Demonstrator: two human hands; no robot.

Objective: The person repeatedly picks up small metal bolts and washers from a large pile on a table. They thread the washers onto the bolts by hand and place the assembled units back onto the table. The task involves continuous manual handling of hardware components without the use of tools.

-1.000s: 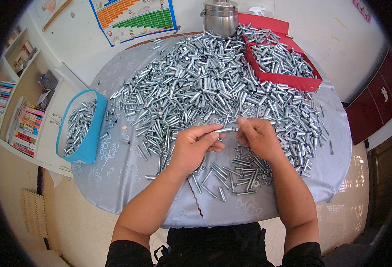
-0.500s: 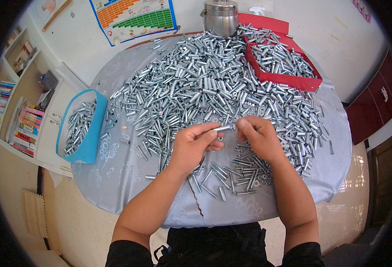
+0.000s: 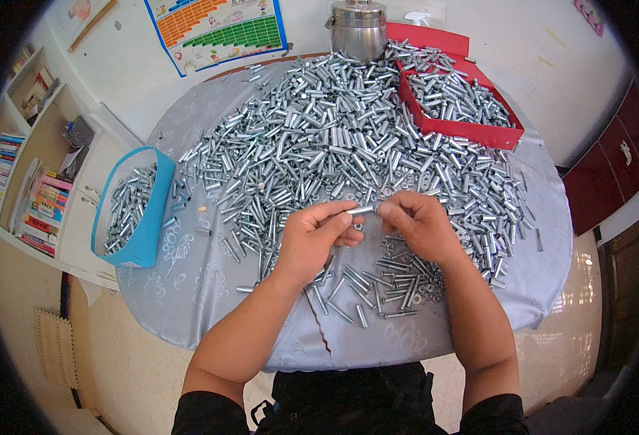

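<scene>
Your left hand (image 3: 316, 239) is holding a slim metal fastener (image 3: 363, 211) between thumb and fingertips, its other fingers curling in underneath. Your right hand (image 3: 421, 225) is pinching around the right end, thumb and forefinger nearly together; the fingertips are hiding that end, so you cannot tell what shape it has. The fastener is lying crosswise in front of you, its long axis running left to right and its right end sitting slightly higher in view. It is hovering over the near fringe of a big pile of metal sleeves and bolts (image 3: 334, 123).

The rounded near edge of the desk (image 3: 211, 312) is passing beneath your forearms. Gray cloth is showing at front left and front right, and in a strip between the pile and the blue box (image 3: 153, 225). Loose bolts (image 3: 403, 290) are lying between your forearms.

The blue box is standing near the left edge, holding metal pieces, with a few sleeves lying just beside it. At far right, the red box (image 3: 472, 134) is holding a heap of similar pieces, the pile crowding its left side. A steel pot (image 3: 358, 36) is standing at the far edge.
</scene>
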